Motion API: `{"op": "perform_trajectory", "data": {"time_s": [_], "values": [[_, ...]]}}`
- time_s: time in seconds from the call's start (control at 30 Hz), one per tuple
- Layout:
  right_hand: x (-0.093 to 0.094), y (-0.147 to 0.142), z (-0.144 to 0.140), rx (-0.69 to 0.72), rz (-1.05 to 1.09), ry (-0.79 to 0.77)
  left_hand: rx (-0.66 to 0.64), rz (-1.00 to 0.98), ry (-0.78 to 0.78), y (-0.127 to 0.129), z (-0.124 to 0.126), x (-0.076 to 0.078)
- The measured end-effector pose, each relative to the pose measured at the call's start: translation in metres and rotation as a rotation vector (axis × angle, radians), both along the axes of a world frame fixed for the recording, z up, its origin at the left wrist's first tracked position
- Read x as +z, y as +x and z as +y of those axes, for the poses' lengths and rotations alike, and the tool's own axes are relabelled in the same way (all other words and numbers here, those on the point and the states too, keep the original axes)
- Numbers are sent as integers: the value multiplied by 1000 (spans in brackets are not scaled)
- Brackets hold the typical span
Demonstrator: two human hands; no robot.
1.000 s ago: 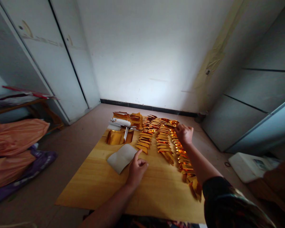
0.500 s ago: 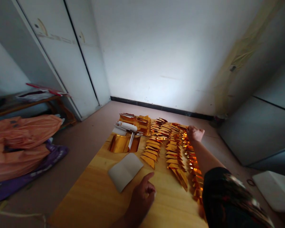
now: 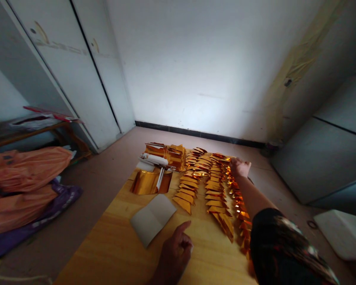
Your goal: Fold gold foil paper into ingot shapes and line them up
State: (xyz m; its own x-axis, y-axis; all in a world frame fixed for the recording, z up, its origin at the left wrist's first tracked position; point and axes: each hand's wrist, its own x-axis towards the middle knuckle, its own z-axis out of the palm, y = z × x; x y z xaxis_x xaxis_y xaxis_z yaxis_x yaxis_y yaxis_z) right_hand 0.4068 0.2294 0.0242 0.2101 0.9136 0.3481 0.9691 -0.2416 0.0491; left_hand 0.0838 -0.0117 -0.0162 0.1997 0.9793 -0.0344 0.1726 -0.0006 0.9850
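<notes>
My left hand [image 3: 178, 247] hovers low over the near part of the wooden table [image 3: 106, 241], index finger stretched out, the others curled, with nothing visible in it. Just beyond it lies a creased pale sheet of paper [image 3: 153, 219]. My right hand [image 3: 240, 167] reaches to the table's far right, fingers closed at the far end of a row of folded shiny gold paper pieces [image 3: 240, 206]; what is between its fingers is hidden. Two more rows of folded gold paper [image 3: 216, 194] run beside it, pieces overlapping.
Stacked gold sheets [image 3: 176, 156] and a white bundle [image 3: 154, 159] sit at the far left of the table. A curved gold sheet [image 3: 144, 182] carries white strips [image 3: 160, 179]. Orange bags [image 3: 23, 178] lie left, a white box [image 3: 341, 233] right.
The view has shifted slightly, so the table appears a little further left. Both hands keep nearly the same poses; my right hand stays at the row's far end.
</notes>
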Motion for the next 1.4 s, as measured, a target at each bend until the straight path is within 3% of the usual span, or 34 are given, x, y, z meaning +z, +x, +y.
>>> {"op": "perform_trajectory", "data": {"time_s": [0.2, 0.43, 0.7, 0.83, 0.97, 1.07, 1.13, 1.2, 1.27, 1.4], "values": [[1, -3, -3, 0, 5, -15, -16, 10, 28, -1, 0, -5], [-1, -2, -5, 9, 17, 6, -2, 32, 21, 0, 0, 0], [11, 1, -9, 42, 22, 68, -13, 43, 28, 2, 3, 1], [29, -3, -12, 36, 78, 182, -11, 71, 81, 4, 7, -2], [62, -23, -21, 93, 220, 328, -28, 93, 151, 6, 7, -4], [85, -57, -46, 278, 424, 381, -4, 113, 258, 6, 4, -1], [90, -88, -78, 474, 593, 325, 1, 167, 387, 3, 2, 2], [81, -122, -118, 645, 740, 249, 9, 240, 561, -5, 1, 6], [60, -153, -160, 765, 780, 136, 31, 343, 676, -18, 2, 11], [5, -189, -216, 868, 716, -56, 168, 703, 690, -49, 18, 22]]}}
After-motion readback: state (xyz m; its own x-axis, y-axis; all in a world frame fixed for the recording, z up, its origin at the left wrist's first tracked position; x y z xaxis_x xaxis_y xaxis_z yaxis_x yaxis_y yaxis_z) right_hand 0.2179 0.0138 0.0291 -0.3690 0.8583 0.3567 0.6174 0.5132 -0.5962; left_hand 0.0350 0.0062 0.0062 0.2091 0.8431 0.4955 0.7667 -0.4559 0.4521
